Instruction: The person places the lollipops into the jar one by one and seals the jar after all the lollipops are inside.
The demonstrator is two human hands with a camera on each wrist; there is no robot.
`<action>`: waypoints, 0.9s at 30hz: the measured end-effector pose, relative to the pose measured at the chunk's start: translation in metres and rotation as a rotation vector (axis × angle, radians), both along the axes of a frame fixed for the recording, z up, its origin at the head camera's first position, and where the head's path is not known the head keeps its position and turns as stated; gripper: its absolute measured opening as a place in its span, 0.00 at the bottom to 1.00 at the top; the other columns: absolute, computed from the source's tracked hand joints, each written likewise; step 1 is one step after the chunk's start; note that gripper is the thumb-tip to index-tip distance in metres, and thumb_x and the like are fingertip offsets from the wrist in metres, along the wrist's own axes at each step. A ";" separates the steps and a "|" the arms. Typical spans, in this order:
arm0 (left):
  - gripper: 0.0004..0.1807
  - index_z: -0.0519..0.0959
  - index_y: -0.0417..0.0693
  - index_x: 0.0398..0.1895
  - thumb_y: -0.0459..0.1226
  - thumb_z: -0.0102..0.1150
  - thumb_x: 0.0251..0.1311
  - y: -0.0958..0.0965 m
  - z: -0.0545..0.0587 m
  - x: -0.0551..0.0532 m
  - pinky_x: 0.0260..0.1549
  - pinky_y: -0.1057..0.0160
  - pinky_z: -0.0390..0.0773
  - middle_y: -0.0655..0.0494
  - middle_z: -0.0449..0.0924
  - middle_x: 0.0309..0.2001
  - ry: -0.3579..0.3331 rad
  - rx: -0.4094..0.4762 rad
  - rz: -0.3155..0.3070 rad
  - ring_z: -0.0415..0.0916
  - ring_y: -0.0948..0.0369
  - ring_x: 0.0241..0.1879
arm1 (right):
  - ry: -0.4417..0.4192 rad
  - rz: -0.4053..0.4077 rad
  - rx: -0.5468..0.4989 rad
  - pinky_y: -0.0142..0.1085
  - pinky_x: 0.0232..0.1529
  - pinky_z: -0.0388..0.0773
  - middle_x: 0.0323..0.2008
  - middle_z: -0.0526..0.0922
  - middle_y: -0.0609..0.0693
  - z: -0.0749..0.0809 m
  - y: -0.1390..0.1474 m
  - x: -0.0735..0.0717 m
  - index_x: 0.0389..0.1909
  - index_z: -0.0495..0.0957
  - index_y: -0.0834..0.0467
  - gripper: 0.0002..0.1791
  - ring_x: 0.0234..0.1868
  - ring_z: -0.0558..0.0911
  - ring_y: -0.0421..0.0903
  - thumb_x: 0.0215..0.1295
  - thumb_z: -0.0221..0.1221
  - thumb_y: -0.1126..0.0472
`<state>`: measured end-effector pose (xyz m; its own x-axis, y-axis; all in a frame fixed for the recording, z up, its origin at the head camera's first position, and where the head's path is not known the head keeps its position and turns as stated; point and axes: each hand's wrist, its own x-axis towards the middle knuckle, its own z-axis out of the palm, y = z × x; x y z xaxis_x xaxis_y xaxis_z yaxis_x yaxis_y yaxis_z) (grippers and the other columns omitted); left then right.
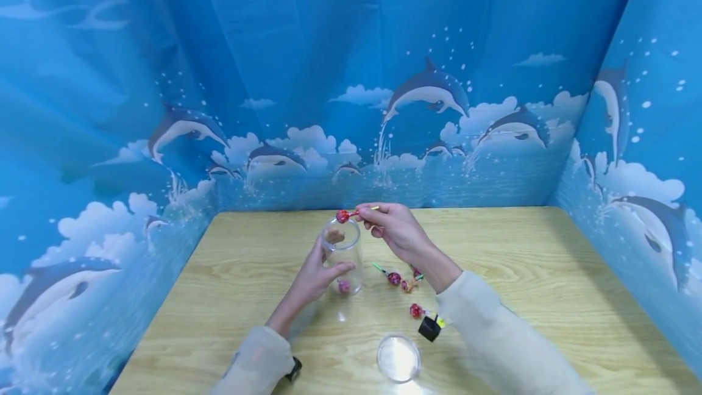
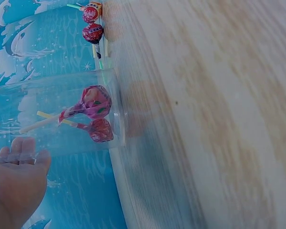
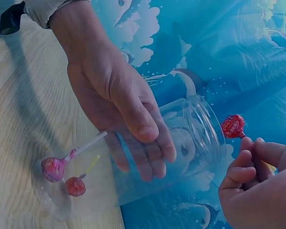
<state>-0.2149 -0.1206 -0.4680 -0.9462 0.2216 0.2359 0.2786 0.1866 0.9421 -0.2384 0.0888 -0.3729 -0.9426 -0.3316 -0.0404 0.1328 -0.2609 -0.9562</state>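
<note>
A clear, open-topped jar (image 1: 353,258) stands upright on the table, and my left hand (image 1: 317,274) grips it round the side. Two wrapped lollipops lie at the jar's bottom: a pink one (image 2: 96,102) with a white stick and a smaller red one (image 2: 101,130) with a yellow stick. Between thumb and fingers, my right hand (image 1: 399,233) pinches the stick of another red lollipop (image 1: 342,216). In the right wrist view its wrapped head (image 3: 233,126) is just outside the jar's mouth, close to the rim.
Right of the jar, several wrapped lollipops (image 1: 393,278) lie on the wooden table (image 1: 247,309). Nearer me are a red lollipop (image 1: 416,310), partly hidden by the right wrist's black device (image 1: 429,328), and a clear round lid (image 1: 398,358). A blue dolphin-print curtain (image 1: 307,78) surrounds the table.
</note>
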 end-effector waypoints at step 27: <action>0.51 0.54 0.50 0.81 0.34 0.75 0.59 -0.002 0.001 0.002 0.70 0.38 0.66 0.40 0.67 0.73 -0.048 -0.007 -0.023 0.64 0.41 0.73 | 0.722 -0.025 0.681 0.30 0.27 0.76 0.35 0.87 0.50 0.007 -0.027 0.000 0.43 0.89 0.63 0.08 0.30 0.77 0.41 0.70 0.66 0.62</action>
